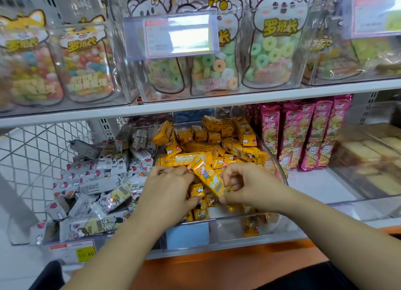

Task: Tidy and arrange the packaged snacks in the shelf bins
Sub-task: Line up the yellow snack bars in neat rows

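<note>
A clear plastic bin [280, 172] on the lower shelf holds a heap of yellow snack packets [217, 146]. Both hands are inside its front part. My right hand [243, 183] pinches the lower end of one long yellow packet [206, 174], which lies tilted between the hands. My left hand [171, 187] curls over several yellow packets [198, 195] beneath it, fingers closed on them. Left of this bin, another clear bin [54, 242] is full of white and silver snack packets [97, 181] lying in disorder.
Pink upright snack packs [303, 133] stand to the right, then a bin of cake slices [368, 159]. The upper shelf [195, 104] carries clear bins of candy bags [271, 51]. Price tags [85, 254] hang on the bin fronts. A wire mesh panel [32, 155] closes the left.
</note>
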`<action>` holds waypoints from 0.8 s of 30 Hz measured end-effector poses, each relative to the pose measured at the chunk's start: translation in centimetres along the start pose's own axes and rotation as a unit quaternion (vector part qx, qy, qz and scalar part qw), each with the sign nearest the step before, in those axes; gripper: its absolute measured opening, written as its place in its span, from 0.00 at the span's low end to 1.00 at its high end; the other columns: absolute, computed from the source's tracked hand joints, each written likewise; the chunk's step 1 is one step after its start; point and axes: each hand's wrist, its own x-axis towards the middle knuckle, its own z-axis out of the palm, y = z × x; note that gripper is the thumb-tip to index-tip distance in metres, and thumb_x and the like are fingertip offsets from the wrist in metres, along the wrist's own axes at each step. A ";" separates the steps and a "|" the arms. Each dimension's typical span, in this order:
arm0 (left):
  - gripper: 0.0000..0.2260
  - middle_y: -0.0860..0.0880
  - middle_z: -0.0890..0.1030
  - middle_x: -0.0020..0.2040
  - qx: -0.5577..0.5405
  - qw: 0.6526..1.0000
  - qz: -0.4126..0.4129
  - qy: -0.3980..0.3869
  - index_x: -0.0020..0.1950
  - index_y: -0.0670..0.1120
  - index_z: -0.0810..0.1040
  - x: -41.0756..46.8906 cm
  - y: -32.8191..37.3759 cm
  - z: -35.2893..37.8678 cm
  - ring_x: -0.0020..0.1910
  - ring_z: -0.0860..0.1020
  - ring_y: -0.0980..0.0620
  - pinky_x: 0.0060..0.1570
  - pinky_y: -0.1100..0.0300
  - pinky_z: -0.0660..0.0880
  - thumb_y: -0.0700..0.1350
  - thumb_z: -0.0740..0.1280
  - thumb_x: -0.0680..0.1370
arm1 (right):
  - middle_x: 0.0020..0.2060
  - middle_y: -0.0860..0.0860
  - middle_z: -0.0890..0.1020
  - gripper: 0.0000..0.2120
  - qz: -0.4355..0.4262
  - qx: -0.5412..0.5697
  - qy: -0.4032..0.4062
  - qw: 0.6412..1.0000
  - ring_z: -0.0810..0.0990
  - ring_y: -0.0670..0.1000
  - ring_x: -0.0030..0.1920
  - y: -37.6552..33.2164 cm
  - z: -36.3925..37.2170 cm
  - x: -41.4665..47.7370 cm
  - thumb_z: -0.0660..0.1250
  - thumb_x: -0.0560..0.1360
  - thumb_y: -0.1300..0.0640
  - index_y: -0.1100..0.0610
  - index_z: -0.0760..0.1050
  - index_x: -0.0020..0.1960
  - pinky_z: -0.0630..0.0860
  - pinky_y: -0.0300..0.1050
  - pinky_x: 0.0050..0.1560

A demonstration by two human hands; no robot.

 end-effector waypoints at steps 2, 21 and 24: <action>0.16 0.57 0.74 0.56 0.008 1.000 -0.004 0.004 0.58 0.53 0.74 -0.1 0.0 -0.2 0.57 0.71 0.55 0.64 0.57 0.55 0.61 0.60 0.76 | 0.37 0.51 0.75 0.15 -0.008 0.009 0.002 1.000 0.72 0.47 0.35 0.2 0.8 0.4 0.77 0.66 0.60 0.51 0.71 0.41 0.73 0.43 0.39; 0.18 0.69 0.72 0.41 -0.246 0.969 0.013 -0.013 0.65 0.64 0.70 -1.0 -1.2 -1.6 0.39 0.70 0.69 0.54 0.59 0.68 0.60 0.63 0.75 | 0.37 0.48 0.78 0.13 -0.007 -0.074 -0.068 0.995 0.78 0.46 0.38 -0.9 1.1 0.7 0.74 0.69 0.59 0.50 0.70 0.38 0.78 0.46 0.44; 0.16 0.71 0.71 0.46 -0.210 0.976 0.028 -0.039 0.64 0.64 0.71 -1.0 -1.2 -1.5 0.48 0.67 0.68 0.60 0.61 0.62 0.60 0.61 0.76 | 0.36 0.50 0.78 0.13 -0.001 -0.099 -0.098 0.990 0.77 0.45 0.36 -0.4 1.3 0.6 0.73 0.69 0.61 0.51 0.69 0.36 0.77 0.44 0.42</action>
